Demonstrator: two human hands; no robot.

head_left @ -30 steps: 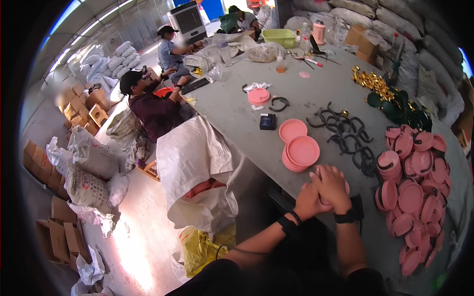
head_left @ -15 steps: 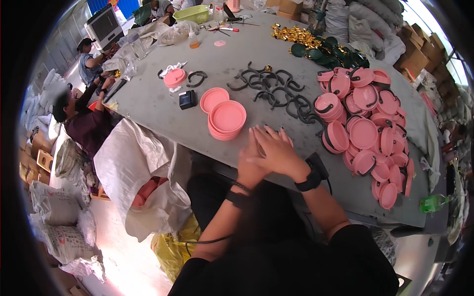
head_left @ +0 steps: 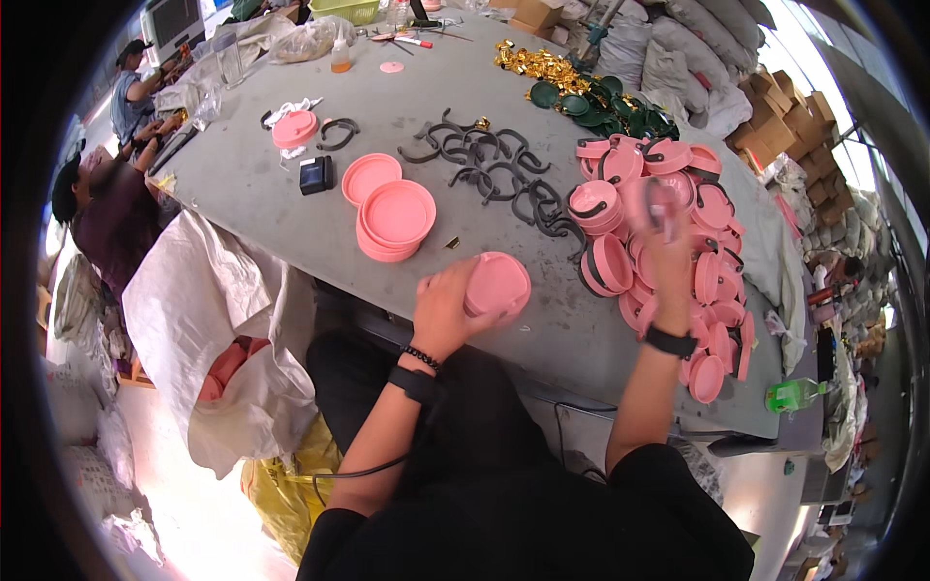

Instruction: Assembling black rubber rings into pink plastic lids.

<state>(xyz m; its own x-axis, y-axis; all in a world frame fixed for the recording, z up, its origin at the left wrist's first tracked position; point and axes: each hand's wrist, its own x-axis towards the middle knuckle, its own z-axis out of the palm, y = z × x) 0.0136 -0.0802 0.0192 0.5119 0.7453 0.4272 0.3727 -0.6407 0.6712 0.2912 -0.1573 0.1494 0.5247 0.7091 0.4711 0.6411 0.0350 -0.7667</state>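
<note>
My left hand [head_left: 446, 305] is closed around the side of a round pink lid [head_left: 499, 284] at the table's near edge, its flat face turned up. My right hand [head_left: 666, 247] is over the pile of pink lids with dark handles [head_left: 715, 276] on the right. Motion smears its fingers and a pinkish shape at them, so I cannot tell whether it holds a lid. Left of the held lid stands a short stack of pink lids [head_left: 397, 215], with another pink disc [head_left: 371, 180] behind it. A small gold clip [head_left: 452, 242] lies between the stack and my left hand.
Dark curved handles [head_left: 489, 160] lie mid-table. Gold clips [head_left: 542, 66] and dark green discs [head_left: 620, 102] are heaped at the far right. A black box [head_left: 316, 175] sits left, a green bottle [head_left: 796, 394] right. A white sack [head_left: 218, 339] hangs at the left edge. Co-workers sit far left.
My hands, together over the near edge before, are now apart. The right one has swung right to the pile; the left keeps the pink lid. The whole view has shifted right.
</note>
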